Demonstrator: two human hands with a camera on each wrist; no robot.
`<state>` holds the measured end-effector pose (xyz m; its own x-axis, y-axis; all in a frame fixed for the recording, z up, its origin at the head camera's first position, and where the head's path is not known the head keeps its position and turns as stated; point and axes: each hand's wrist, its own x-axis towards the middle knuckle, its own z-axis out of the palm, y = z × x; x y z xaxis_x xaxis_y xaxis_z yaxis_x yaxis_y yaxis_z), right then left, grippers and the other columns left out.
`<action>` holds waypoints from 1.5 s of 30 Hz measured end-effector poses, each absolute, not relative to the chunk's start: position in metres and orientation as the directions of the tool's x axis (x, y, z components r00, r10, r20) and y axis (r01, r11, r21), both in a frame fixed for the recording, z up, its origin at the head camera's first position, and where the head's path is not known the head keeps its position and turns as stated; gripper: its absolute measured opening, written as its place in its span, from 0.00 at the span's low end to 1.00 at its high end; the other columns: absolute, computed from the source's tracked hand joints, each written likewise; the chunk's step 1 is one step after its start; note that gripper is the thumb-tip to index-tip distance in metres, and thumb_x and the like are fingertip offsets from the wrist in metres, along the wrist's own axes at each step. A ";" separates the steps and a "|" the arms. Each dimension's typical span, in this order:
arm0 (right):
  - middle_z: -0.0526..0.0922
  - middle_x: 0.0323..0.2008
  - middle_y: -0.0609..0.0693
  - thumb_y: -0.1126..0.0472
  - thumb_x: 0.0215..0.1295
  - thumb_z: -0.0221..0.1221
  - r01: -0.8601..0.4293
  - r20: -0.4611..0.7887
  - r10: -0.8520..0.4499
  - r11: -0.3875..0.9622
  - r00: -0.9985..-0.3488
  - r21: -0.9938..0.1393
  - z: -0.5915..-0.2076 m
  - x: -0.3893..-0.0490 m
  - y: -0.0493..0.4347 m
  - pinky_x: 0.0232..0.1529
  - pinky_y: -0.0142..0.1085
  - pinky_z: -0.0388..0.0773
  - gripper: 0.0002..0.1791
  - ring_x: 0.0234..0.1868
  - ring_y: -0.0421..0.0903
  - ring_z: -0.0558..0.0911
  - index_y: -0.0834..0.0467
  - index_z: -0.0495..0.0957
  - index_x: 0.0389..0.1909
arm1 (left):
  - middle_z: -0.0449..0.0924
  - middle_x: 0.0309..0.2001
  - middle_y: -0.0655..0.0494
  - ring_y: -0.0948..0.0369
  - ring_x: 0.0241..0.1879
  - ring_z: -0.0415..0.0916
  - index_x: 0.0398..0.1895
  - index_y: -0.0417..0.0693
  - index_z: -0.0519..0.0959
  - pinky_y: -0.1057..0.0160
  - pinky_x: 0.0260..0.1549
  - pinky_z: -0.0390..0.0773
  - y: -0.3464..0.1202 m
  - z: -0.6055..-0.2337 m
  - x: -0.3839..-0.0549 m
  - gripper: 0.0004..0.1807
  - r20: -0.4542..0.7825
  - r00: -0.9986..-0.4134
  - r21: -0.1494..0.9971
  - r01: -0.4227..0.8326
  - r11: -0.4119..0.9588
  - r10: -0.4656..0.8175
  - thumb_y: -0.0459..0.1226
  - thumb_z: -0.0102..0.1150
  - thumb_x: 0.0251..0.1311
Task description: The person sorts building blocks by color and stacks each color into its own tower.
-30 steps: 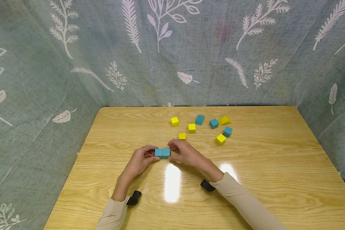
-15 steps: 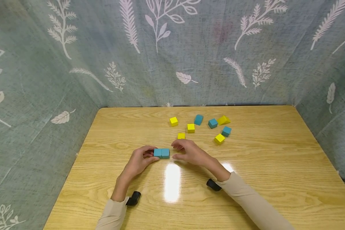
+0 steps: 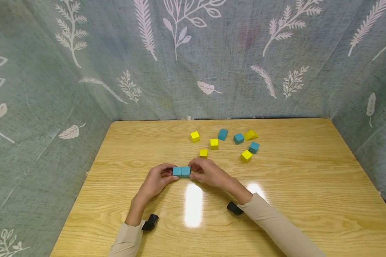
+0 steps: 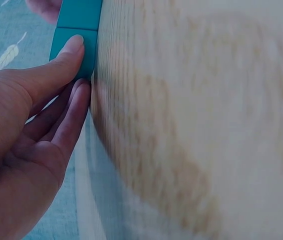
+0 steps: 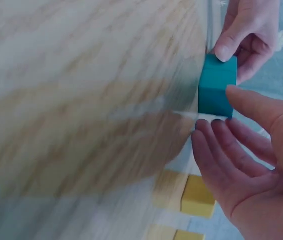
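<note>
Two blue cubes lie side by side on the wooden table, faces touching: a left blue cube (image 3: 177, 171) and a right blue cube (image 3: 185, 172). My left hand (image 3: 155, 181) pinches the left cube, thumb on its near face and fingers at its outer end, as the left wrist view shows. At the other end, my right hand (image 3: 210, 174) brackets the right cube. In the right wrist view its thumb (image 5: 251, 104) touches the cube's edge, while its loosely bent fingers (image 5: 216, 150) stay just off the end face. The cubes' far side is hidden.
Just beyond the right hand sits a yellow cube (image 3: 203, 153). Farther back are more yellow cubes (image 3: 214, 144), blue blocks (image 3: 239, 138) and a yellow triangular block (image 3: 251, 134). A patterned curtain (image 3: 167, 89) borders the table (image 3: 132, 142).
My right hand drew a little to the right, away from the cubes, then came back to the right cube's end. The left hand stays at the left cube.
</note>
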<state>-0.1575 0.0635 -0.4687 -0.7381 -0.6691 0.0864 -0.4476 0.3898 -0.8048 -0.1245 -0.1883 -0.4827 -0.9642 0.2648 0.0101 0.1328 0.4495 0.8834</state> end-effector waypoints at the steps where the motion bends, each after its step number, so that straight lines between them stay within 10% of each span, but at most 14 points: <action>1: 0.84 0.49 0.58 0.65 0.71 0.65 -0.450 0.085 -0.667 0.397 -0.740 -0.800 -0.468 -0.158 0.065 0.52 0.41 0.84 0.18 0.49 0.52 0.85 0.67 0.78 0.57 | 0.83 0.47 0.41 0.51 0.46 0.82 0.55 0.30 0.80 0.64 0.47 0.85 -0.188 -0.483 -0.125 0.21 0.012 -0.964 0.884 0.134 0.448 0.264 0.25 0.72 0.57; 45: 0.85 0.46 0.65 0.71 0.67 0.67 -0.500 0.243 -0.449 0.640 -0.860 -0.583 -0.437 -0.182 0.204 0.49 0.55 0.83 0.12 0.47 0.62 0.84 0.70 0.81 0.49 | 0.82 0.48 0.42 0.52 0.47 0.82 0.55 0.31 0.81 0.64 0.48 0.84 -0.189 -0.482 -0.124 0.20 0.003 -0.962 0.872 0.136 0.470 0.273 0.27 0.72 0.59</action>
